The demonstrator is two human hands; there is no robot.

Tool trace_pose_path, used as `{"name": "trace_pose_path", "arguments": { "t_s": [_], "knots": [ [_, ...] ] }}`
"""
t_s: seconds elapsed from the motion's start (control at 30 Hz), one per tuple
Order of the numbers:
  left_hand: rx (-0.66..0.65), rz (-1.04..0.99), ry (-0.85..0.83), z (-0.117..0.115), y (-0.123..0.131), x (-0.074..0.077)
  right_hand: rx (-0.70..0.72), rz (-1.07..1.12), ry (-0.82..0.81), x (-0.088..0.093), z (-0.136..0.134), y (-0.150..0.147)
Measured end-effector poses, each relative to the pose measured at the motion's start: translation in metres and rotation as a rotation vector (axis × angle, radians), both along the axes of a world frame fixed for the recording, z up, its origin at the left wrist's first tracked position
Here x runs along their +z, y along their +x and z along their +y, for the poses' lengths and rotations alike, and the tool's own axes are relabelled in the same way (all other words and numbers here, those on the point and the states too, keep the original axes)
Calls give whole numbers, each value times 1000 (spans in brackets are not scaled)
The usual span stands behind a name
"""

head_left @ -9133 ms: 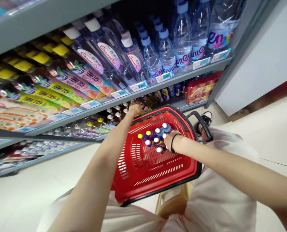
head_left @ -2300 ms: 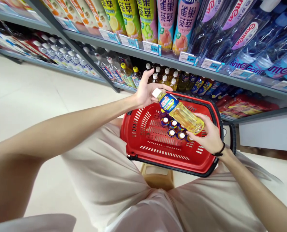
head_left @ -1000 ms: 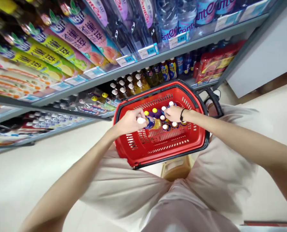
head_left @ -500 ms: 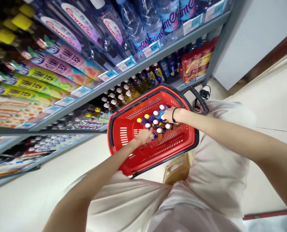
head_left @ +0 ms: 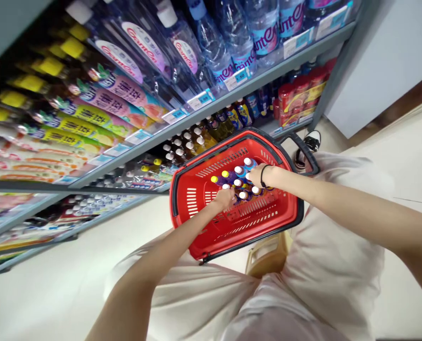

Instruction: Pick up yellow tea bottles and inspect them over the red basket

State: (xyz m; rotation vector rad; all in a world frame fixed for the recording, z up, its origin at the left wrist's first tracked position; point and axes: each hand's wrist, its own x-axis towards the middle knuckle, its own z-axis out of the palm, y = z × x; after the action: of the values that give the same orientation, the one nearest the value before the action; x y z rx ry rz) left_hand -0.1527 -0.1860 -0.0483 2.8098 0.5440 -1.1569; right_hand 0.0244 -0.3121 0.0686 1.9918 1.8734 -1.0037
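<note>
Drink bottles with white and yellow caps stand upright, grouped together, in a red shopping basket (head_left: 211, 237). My left hand (head_left: 225, 199) is closed at the near left side of the group, fingers curled round a bottle that it mostly hides. On the right side, my right hand (head_left: 258, 175), with a black band on the wrist, is closed round a white-capped bottle (head_left: 248, 175). Beside the hands are a purple bottle with a yellow cap (head_left: 215, 180) and a blue-labelled bottle with a white cap (head_left: 249, 163).
A drinks shelf (head_left: 154, 124) runs along the far side, with large water bottles (head_left: 264, 28), yellow-capped tea bottles (head_left: 90, 118) and red can packs (head_left: 296, 97). The basket's black handle (head_left: 305, 151) sticks out right, near my shoe (head_left: 312, 140). A tan stool (head_left: 268, 255) stands between my legs.
The view has shifted, so the basket and shelf appear further right and slightly lower. My left hand has moved slightly up against the bottles; my right hand stays at its bottle.
</note>
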Motion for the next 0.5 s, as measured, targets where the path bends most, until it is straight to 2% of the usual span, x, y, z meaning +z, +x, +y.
{"name": "trace_pose_path", "arguments": {
  "t_s": [0.1, 0.2, 0.27, 0.33, 0.43, 0.5],
  "knots": [
    [16, -34, -46, 15, 12, 22, -3, -20, -40, -9, 4, -2],
    [31, -167, -22, 42, 24, 49, -10, -22, -61, -18, 7, -5],
    [66, -288, 52, 64, 33, 67, -26, -21, -57, -25, 7, -6],
    [156, -449, 188, 90, 43, 81, -53, -12, -40, -33, 8, -7],
    [278, -645, 385, 128, 60, 91, -95, 46, -3, -49, 12, -7],
    [314, -629, 425, 152, 73, 89, -123, 128, 53, -61, 15, -7]
  ]
}}
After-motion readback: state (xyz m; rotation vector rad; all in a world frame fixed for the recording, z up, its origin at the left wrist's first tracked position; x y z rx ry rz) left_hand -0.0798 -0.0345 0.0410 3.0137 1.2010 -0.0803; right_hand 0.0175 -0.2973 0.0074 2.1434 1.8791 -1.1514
